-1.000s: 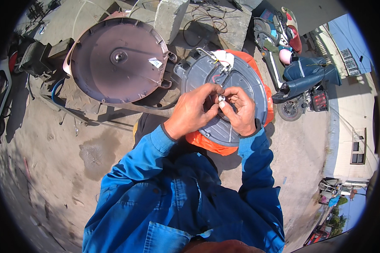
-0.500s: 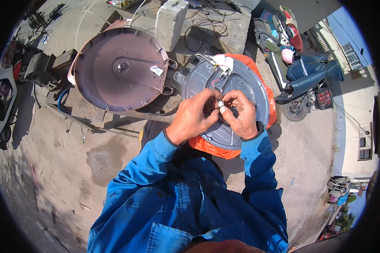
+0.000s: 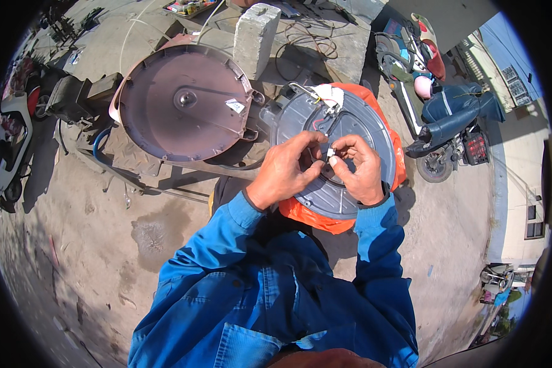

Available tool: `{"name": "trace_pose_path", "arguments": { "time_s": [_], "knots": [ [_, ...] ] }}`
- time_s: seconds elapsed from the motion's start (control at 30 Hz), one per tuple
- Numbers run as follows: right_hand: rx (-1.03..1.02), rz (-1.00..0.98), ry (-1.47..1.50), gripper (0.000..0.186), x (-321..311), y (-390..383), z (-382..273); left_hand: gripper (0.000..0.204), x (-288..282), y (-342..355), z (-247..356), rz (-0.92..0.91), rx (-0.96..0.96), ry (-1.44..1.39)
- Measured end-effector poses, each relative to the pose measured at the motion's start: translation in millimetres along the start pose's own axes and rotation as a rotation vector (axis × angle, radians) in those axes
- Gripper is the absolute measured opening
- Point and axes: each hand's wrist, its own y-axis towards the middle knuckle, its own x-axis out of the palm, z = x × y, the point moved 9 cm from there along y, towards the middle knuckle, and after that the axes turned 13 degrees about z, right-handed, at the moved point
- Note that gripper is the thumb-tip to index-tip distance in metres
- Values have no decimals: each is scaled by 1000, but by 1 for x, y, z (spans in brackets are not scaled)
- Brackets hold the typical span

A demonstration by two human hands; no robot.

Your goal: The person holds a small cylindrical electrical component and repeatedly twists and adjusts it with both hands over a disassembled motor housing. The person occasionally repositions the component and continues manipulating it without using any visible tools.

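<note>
My left hand (image 3: 286, 170) and my right hand (image 3: 360, 167) meet over the middle of a round grey plastic housing (image 3: 362, 119) that rests on an orange cover (image 3: 300, 214). Together the fingertips pinch a small white connector (image 3: 329, 151) with thin wires running from it toward the housing's far rim. A white wrapped bundle (image 3: 329, 95) sits at that far rim. Both forearms wear blue sleeves.
A large round brownish disc-shaped part (image 3: 181, 104) lies on a metal frame to the left. A grey concrete block (image 3: 254, 30) stands behind it. Parked scooters (image 3: 448, 116) are at the right, another scooter (image 3: 6, 147) at the far left. Bare concrete ground (image 3: 92, 245) lies below.
The view has shifted slightly, so everything sits a little lower in frame. Both hands stay on the small white connector over the housing, with only small finger movement.
</note>
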Motion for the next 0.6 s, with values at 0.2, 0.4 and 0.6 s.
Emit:
{"name": "trace_pose_path", "arguments": {
  "time_s": [0.2, 0.4, 0.6],
  "knots": [
    [75, 51, 60, 26, -22, -11, -4, 36, -1, 0, -2, 12, -13, 17],
    [162, 9, 10, 23, -15, -17, 18, 20, 0, 1, -1, 27, 28, 68],
    [53, -17, -105, 22, -11, -17, 13, 16, 1, 1, 1, 11, -14, 71]
  ]
}}
